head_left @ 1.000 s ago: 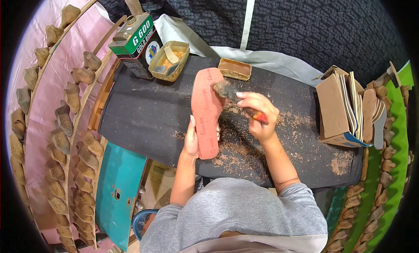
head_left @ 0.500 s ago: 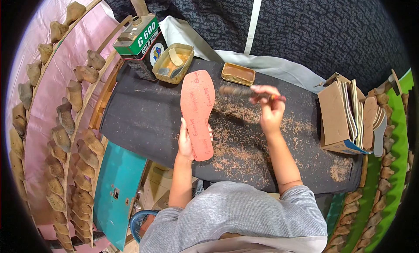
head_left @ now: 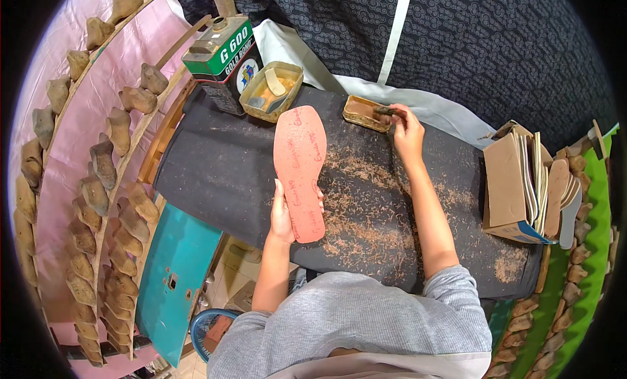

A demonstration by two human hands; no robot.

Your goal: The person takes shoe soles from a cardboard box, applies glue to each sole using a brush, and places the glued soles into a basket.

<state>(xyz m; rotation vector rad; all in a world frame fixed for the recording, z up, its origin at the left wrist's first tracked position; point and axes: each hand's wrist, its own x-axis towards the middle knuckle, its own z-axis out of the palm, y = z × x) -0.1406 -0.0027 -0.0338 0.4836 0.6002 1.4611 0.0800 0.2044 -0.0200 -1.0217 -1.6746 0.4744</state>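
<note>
My left hand (head_left: 283,215) grips the narrow heel part of a salmon-pink shoe sole (head_left: 300,173), holding it up over the table with its broad end pointing away from me. Dark handwriting runs along its surface. At the far edge of the table, my right hand (head_left: 407,132) is closed round a dark, worn brush (head_left: 386,112). The brush's tip reaches into a small rectangular tin (head_left: 353,119) of brownish liquid. The brush handle is mostly hidden by my fingers.
Brown shavings cover the dark tablecloth (head_left: 215,160). At the back left stand a metal can (head_left: 219,62) and an open tub (head_left: 287,108) with spreaders. To the right, a cardboard box (head_left: 506,183) holds several soles. Racks of wooden shoe lasts (head_left: 103,166) flank the table.
My right hand has moved away from me with the brush, from over the table to the tin, and the brush tip now dips in. The sole stays almost in place.
</note>
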